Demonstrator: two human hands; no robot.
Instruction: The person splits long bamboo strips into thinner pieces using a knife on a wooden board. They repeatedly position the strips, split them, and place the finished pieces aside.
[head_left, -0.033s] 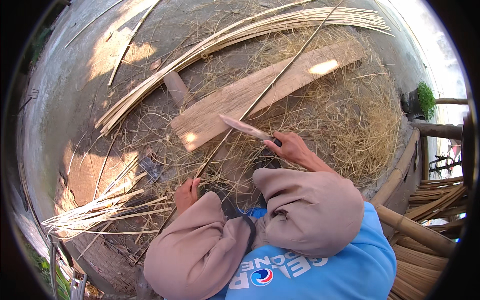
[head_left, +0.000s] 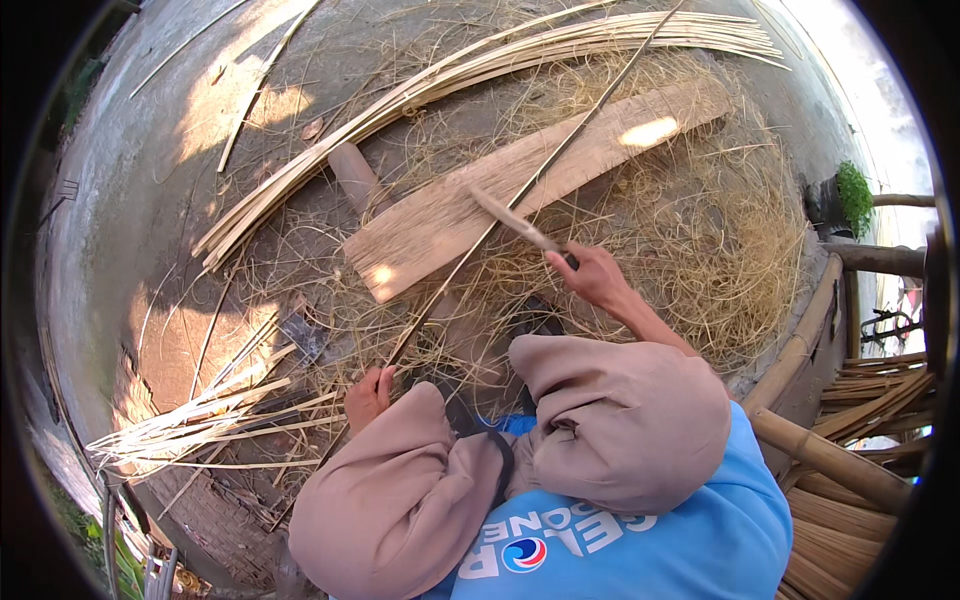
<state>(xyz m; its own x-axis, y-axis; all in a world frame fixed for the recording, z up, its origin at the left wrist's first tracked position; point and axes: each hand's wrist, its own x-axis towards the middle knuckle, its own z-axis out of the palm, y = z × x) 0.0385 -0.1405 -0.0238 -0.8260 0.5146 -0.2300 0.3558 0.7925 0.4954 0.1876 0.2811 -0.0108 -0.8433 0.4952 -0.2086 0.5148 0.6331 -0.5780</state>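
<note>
My left hand [head_left: 369, 396] is closed around the near end of a long, thin, dark bamboo strip [head_left: 441, 292]. The strip slants up to the far right, crossing a flat wooden board [head_left: 420, 240]. In my right hand [head_left: 596, 276] is a knife [head_left: 512, 216], gripped by its dark handle. Its blade lies across the strip above the board's near edge, pointing to the upper left. Whether the edge touches the strip I cannot tell.
Under the board is a round log [head_left: 353, 172]. Beyond it lies a bundle of pale split strips [head_left: 440, 82]. Curly shavings [head_left: 715, 250] cover the ground at right. More pale strips [head_left: 215, 425] lie at left. A bamboo rail [head_left: 830, 460] runs along the right.
My right hand and the knife have moved a little up and to the right along the strip. The left hand has shifted slightly down and left, still on the strip.
</note>
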